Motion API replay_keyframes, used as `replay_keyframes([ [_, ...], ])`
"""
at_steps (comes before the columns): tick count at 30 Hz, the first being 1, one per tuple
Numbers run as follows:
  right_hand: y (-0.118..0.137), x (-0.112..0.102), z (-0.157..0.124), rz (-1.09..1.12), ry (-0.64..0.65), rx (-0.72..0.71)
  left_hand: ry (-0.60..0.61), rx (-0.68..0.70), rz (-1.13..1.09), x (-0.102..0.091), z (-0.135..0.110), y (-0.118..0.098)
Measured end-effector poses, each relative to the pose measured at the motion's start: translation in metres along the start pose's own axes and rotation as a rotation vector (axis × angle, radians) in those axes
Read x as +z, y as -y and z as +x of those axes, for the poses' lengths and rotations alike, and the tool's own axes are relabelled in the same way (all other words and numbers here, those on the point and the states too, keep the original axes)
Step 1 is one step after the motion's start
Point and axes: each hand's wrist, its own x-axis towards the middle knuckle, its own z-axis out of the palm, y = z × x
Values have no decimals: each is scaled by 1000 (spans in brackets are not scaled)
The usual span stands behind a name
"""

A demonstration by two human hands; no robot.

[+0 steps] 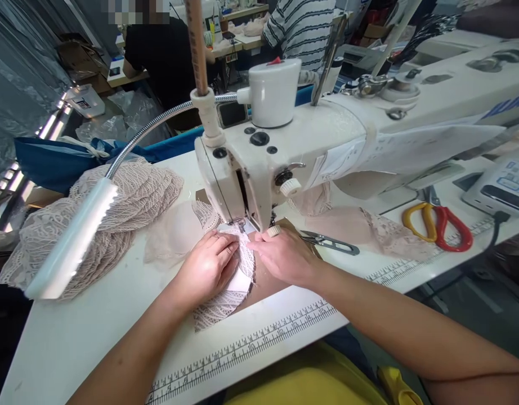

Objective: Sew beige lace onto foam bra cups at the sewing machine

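A pale pink lace piece with a white inner layer (pixel 241 281) lies under the needle end of a white sewing machine (pixel 226 180). My left hand (pixel 211 261) lies on the left side of this lace piece, its fingers bent and pressed together on it. On the other side, my right hand (pixel 285 254) is closed, with its fingertips at the fabric's right edge close to the presser foot (pixel 241 225); its thumb and the exact grip are partly hidden. A brown plate (pixel 268 275) shows beneath the work.
Stacked lace pieces (pixel 133 191) lie at the left, behind a bendable lamp (pixel 77 242). Thread snips (pixel 331 242) rest right of my right hand. Beyond are scissors with yellow and red handles (pixel 439 225) on lace fabric. A printed ruler (pixel 251 351) runs along the table's front edge. Two people sit behind.
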Motion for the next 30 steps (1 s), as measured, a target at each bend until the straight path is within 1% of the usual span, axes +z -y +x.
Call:
replay_keyframes([
  [7,2,-1,3,-47,12,26,8,1,50,1,0,8],
  [10,3,-2,3,-55,16,39,27,42,68,1,1,8],
  [13,2,-1,3,-68,24,33,64,91,34,0,2,6],
  [16,2,-1,3,-80,30,21,85,105,-17,0,1,6],
  [21,4,0,3,-68,11,25,64,98,-8,3,0,8],
  [30,8,-1,7,-142,44,77,29,95,2,5,2,10],
])
